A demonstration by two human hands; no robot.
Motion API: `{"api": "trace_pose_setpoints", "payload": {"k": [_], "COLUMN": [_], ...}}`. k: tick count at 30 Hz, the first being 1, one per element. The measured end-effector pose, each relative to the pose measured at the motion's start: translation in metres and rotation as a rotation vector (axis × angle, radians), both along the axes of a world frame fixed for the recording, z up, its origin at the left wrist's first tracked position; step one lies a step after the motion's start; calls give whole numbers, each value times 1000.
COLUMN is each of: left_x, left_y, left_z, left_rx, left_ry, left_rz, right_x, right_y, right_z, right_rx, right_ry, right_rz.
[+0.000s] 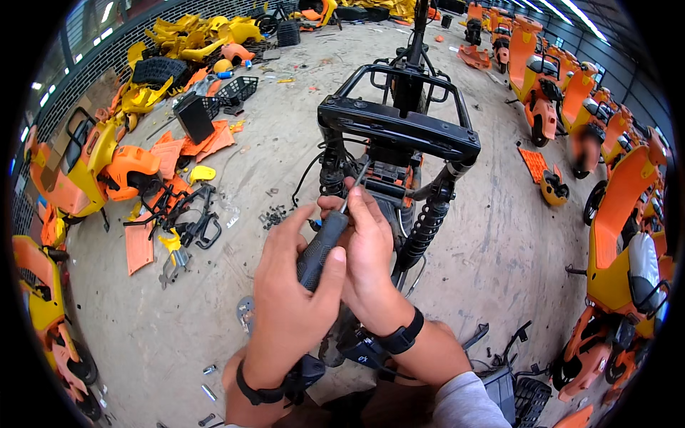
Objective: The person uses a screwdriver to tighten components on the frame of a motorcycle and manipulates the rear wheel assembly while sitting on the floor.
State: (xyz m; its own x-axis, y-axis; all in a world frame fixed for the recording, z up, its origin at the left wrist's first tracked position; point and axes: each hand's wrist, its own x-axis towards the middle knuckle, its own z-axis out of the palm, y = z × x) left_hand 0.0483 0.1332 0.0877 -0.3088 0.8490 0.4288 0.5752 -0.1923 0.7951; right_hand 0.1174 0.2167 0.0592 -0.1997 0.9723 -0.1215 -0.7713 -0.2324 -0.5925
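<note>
Head view: screwdriver [319,251] held before black scooter frame [399,127]; handle wrapped by left hand [289,292], shaft pinched near its base by right hand [371,246]. Whether tip is seated cannot be told. Outer panels judged already off frame; spring shock absorber [424,232] still mounted, so work judged part-done. Small dark parts [273,216] scattered on floor. Beyond, orange panels [168,155] strewn, yellow panels [193,36] heaped.
</note>
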Motion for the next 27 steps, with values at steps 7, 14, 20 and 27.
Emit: {"api": "trace_pose_setpoints", "payload": {"k": [7,14,20,27], "left_x": [0,3,1,7], "left_y": [-9,-3,-3,-10], "left_z": [19,9,3,24], "left_rx": [-269,75,24,-333], "left_ry": [-330,229,-34,-68], "left_rz": [-95,-69,-106,-65], "right_x": [-2,-6,5,7], "right_y": [-2,-11,-6,-4], "right_z": [-1,-5,-2,-8], "right_rx": [-1,-26,49,9], "right_ry": [54,-31,-25,11], "right_rz": [-1,-45,-5,22]}}
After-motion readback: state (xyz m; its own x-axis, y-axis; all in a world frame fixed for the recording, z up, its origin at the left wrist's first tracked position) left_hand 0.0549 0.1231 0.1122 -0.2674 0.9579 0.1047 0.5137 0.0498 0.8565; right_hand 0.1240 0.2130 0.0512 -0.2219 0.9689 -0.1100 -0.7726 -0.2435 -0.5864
